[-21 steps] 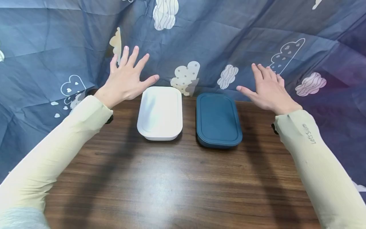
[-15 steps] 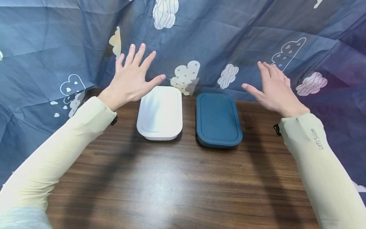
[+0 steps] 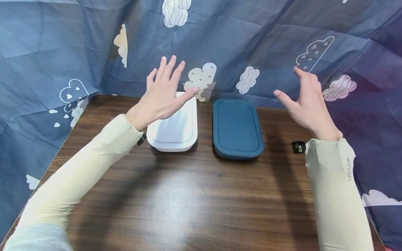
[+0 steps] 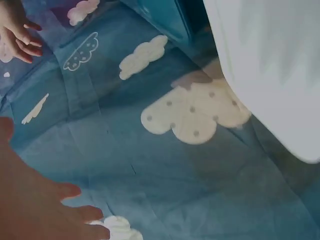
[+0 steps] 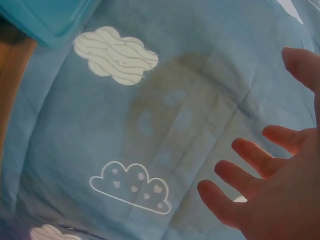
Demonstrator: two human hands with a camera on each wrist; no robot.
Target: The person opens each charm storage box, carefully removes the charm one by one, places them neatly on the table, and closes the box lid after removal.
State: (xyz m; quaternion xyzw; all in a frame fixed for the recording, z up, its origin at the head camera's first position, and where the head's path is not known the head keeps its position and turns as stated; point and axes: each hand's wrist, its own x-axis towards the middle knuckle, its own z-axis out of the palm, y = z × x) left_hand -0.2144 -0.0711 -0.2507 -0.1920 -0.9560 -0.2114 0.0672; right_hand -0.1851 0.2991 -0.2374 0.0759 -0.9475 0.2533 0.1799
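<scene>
Over the back left part of a white lidded box (image 3: 172, 130), my left hand (image 3: 161, 96) hovers with its fingers spread, holding nothing. It hides the box's upper left side in the head view. To the right of that box stands a dark blue lidded box (image 3: 238, 129), its lid on. My right hand (image 3: 311, 103) is in the air to the right of the blue box, thumb apart from the fingers, and grips nothing. In the right wrist view a corner of the blue box (image 5: 55, 20) shows at the top left, away from the fingers (image 5: 250, 175).
Both boxes stand near the back edge of a brown wooden table (image 3: 188, 195). Right behind it hangs a blue curtain (image 3: 232, 38) with a cloud print. A small black device (image 3: 298, 147) sits at the right wrist.
My left hand has moved to the right, from beside the white box to over it. The right hand has shifted right, away from the blue box. Both boxes rest where they were.
</scene>
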